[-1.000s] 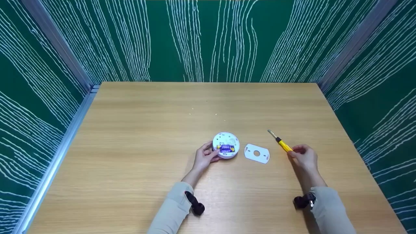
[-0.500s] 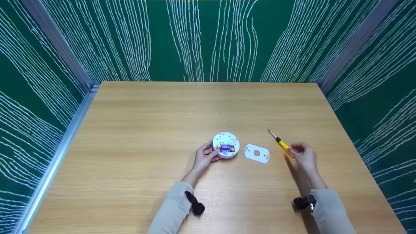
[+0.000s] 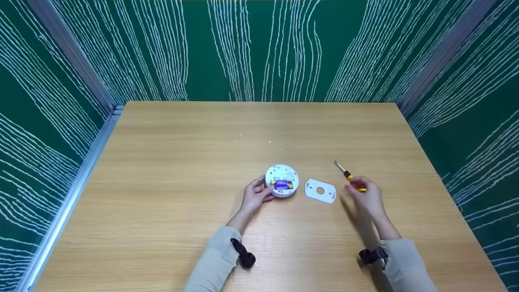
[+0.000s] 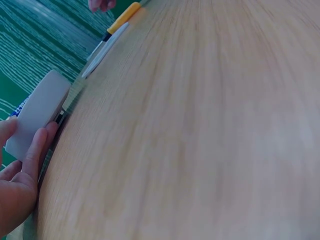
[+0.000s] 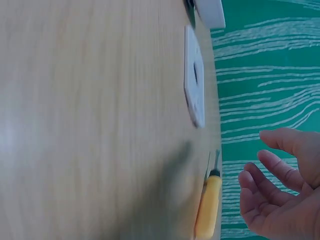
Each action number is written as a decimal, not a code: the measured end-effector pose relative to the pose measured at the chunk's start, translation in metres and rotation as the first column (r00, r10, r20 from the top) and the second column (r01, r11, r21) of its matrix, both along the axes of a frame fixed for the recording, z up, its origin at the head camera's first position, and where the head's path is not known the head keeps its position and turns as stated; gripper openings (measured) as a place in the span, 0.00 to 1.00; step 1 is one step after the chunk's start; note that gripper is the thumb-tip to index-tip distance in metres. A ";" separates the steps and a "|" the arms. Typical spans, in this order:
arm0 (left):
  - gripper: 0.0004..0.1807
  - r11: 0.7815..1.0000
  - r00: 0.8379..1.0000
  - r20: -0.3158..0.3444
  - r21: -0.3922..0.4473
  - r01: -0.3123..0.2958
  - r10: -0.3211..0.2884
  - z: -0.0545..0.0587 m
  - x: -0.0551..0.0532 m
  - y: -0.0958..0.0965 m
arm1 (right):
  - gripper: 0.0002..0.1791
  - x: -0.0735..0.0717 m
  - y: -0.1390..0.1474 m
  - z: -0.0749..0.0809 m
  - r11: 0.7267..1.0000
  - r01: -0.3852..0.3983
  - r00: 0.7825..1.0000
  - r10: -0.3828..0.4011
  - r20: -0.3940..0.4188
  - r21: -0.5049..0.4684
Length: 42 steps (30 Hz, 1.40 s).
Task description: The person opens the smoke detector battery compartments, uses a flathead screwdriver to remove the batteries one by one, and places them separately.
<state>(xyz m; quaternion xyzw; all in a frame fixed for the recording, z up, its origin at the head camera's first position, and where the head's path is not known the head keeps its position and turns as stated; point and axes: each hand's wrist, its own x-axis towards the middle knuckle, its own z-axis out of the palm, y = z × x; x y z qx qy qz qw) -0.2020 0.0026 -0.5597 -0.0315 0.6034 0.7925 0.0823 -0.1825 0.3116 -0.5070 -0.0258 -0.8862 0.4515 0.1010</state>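
My left hand (image 3: 254,198) grips a round white smoke detector (image 3: 284,171) by its left edge, thumb over the upturned face and fingers underneath. A purple and yellow battery (image 3: 282,185) sits in that face. In the left wrist view the detector (image 4: 41,112) is tilted, its near edge close to the table. To its right lies a flat white mounting plate (image 3: 313,195) with a central hole. A yellow-handled screwdriver (image 5: 208,209) lies on the table. Over its handle hovers my right hand (image 3: 368,199), holding nothing, fingers loosely bent and apart from the tool in the right wrist view.
The wooden table (image 3: 162,174) runs back to green walls (image 3: 259,48) with pale wavy lines. A few tiny light crumbs (image 3: 269,142) are scattered beyond the detector. A metal rail (image 3: 73,194) borders the left side.
My right hand has let go of the screwdriver and shifted left over its handle. The screwdriver's handle end has come down toward the table. My left hand and the smoke detector stay put.
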 end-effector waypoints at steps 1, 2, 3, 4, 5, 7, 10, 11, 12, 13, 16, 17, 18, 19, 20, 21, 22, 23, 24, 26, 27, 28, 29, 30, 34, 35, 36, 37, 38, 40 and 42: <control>0.30 1.000 1.000 -0.001 0.001 0.001 -0.001 0.000 0.000 0.000 | 0.10 0.000 -0.003 0.000 1.000 -0.007 1.000 0.007 -0.018 -0.012; 0.30 1.000 1.000 0.004 0.006 -0.001 0.001 0.000 0.000 0.000 | 0.10 0.000 -0.005 0.000 1.000 -0.014 1.000 0.013 -0.023 -0.014; 0.30 1.000 1.000 0.009 0.011 -0.003 0.003 0.000 0.000 0.000 | 0.10 0.000 -0.008 0.000 1.000 -0.019 0.999 0.018 -0.026 -0.019; 0.30 1.000 1.000 0.010 0.016 -0.003 0.002 -0.001 0.000 0.000 | 0.10 0.000 -0.010 0.000 0.999 -0.028 0.999 0.028 -0.025 -0.025; 0.30 1.000 1.000 0.011 0.023 -0.001 0.001 -0.001 0.000 0.000 | 0.11 0.000 -0.013 0.000 0.999 -0.036 0.999 0.035 -0.023 -0.027; 0.30 1.000 1.000 0.014 0.029 0.003 -0.004 -0.001 -0.001 0.000 | 0.11 0.000 -0.018 0.001 0.998 -0.053 0.998 0.053 -0.015 -0.022; 0.30 1.000 1.000 0.011 0.024 0.013 -0.014 -0.001 -0.001 -0.001 | 0.12 -0.001 -0.026 0.002 0.997 -0.079 0.997 0.079 -0.015 -0.010; 0.30 1.000 1.000 0.013 0.020 0.015 -0.016 -0.001 -0.001 -0.001 | 0.12 -0.001 -0.028 0.002 0.996 -0.086 0.996 0.085 -0.018 -0.002; 0.30 1.000 1.000 0.012 0.016 0.018 -0.018 -0.001 -0.001 -0.001 | 0.12 -0.002 -0.031 0.003 0.995 -0.096 0.995 0.096 -0.019 0.008; 0.29 1.000 1.000 0.012 0.014 0.019 -0.019 0.000 -0.001 -0.001 | 0.12 -0.002 -0.033 0.003 0.995 -0.103 0.994 0.103 -0.018 0.019; 0.30 1.000 1.000 0.014 0.022 0.015 -0.015 0.001 0.000 -0.001 | 0.13 -0.003 -0.041 0.003 0.991 -0.123 0.992 0.124 -0.015 0.048; 0.30 1.000 1.000 0.015 0.027 0.011 -0.012 0.002 0.000 -0.001 | 0.13 -0.003 -0.043 0.004 0.990 -0.129 0.991 0.130 -0.011 0.056; 0.30 1.000 1.000 0.014 0.030 0.008 -0.008 0.002 0.000 -0.001 | 0.13 -0.004 -0.046 0.004 0.989 -0.138 0.990 0.139 -0.010 0.061; 0.30 1.000 1.000 0.015 0.031 0.003 -0.003 0.002 0.000 -0.001 | 0.14 -0.004 -0.049 0.004 0.988 -0.143 0.990 0.144 -0.009 0.062; 0.30 1.000 1.000 0.015 0.029 0.001 -0.001 0.002 0.000 -0.001 | 0.14 -0.005 -0.052 0.004 0.986 -0.155 0.988 0.156 -0.010 0.057; 0.31 1.000 1.000 0.013 0.024 -0.001 0.000 0.002 0.001 -0.001 | 0.14 -0.006 -0.054 0.004 0.985 -0.165 0.986 0.166 -0.010 0.053; 0.31 1.000 1.000 0.012 0.018 -0.002 0.001 0.002 0.001 -0.001 | 0.14 -0.007 -0.057 0.004 0.983 -0.178 0.984 0.179 -0.010 0.051; 0.31 1.000 1.000 0.014 0.015 -0.003 0.003 0.002 0.001 -0.001 | 0.14 -0.008 -0.060 0.005 0.982 -0.185 0.983 0.185 -0.010 0.046; 0.31 1.000 1.000 0.011 0.008 -0.004 0.003 0.002 0.001 -0.001 | 0.14 -0.009 -0.063 0.005 0.980 -0.192 0.981 0.193 -0.011 0.045; 0.30 1.000 1.000 0.004 -0.006 0.001 -0.001 0.001 0.000 0.000 | 0.14 -0.011 -0.069 0.004 0.978 -0.207 0.978 0.208 -0.028 0.029; 0.30 1.000 1.000 0.002 -0.009 0.002 -0.002 0.000 0.000 0.000 | 0.13 -0.011 -0.072 0.004 0.978 -0.207 0.977 0.208 -0.040 0.023; 0.30 1.000 1.000 -0.003 -0.010 0.003 -0.003 0.000 0.000 0.000 | 0.13 -0.012 -0.074 0.004 0.977 -0.211 0.976 0.212 -0.055 0.015; 0.30 1.000 1.000 -0.005 -0.010 0.004 -0.004 0.000 0.000 0.000 | 0.13 -0.013 -0.076 0.004 0.977 -0.213 0.975 0.212 -0.066 0.004; 0.30 1.000 1.000 -0.014 -0.008 0.006 -0.006 0.000 0.000 -0.001 | 0.12 -0.014 -0.078 0.003 0.976 -0.218 0.973 0.217 -0.076 -0.006; 0.30 1.000 1.000 -0.016 -0.002 0.012 -0.012 0.003 0.001 -0.001 | 0.12 -0.017 -0.086 0.001 0.971 -0.238 0.968 0.234 -0.085 -0.034; 0.30 1.000 1.000 -0.011 0.004 0.014 -0.014 0.004 0.002 -0.001 | 0.12 -0.018 -0.088 0.001 0.969 -0.242 0.968 0.238 -0.086 -0.042; 0.30 1.000 1.000 -0.009 0.007 0.017 -0.017 0.005 0.002 -0.002 | 0.12 -0.018 -0.090 0.000 0.968 -0.246 0.967 0.241 -0.087 -0.045; 0.29 1.000 1.000 -0.002 0.007 0.019 -0.019 0.006 0.002 -0.002 | 0.12 -0.019 -0.092 0.000 0.967 -0.249 0.966 0.244 -0.091 -0.051; 0.30 1.000 1.000 -0.002 0.007 0.020 -0.020 0.004 0.001 -0.002 | 0.11 -0.020 -0.094 -0.001 0.966 -0.253 0.964 0.246 -0.097 -0.057; 0.30 1.000 1.000 0.002 0.009 0.026 -0.026 0.006 0.001 -0.002 | 0.12 -0.021 -0.098 -0.002 0.963 -0.260 0.962 0.252 -0.107 -0.068; 0.30 1.000 1.000 0.009 0.005 0.028 -0.028 0.005 0.000 -0.002 | 0.12 -0.022 -0.103 -0.003 0.960 -0.269 0.959 0.260 -0.112 -0.076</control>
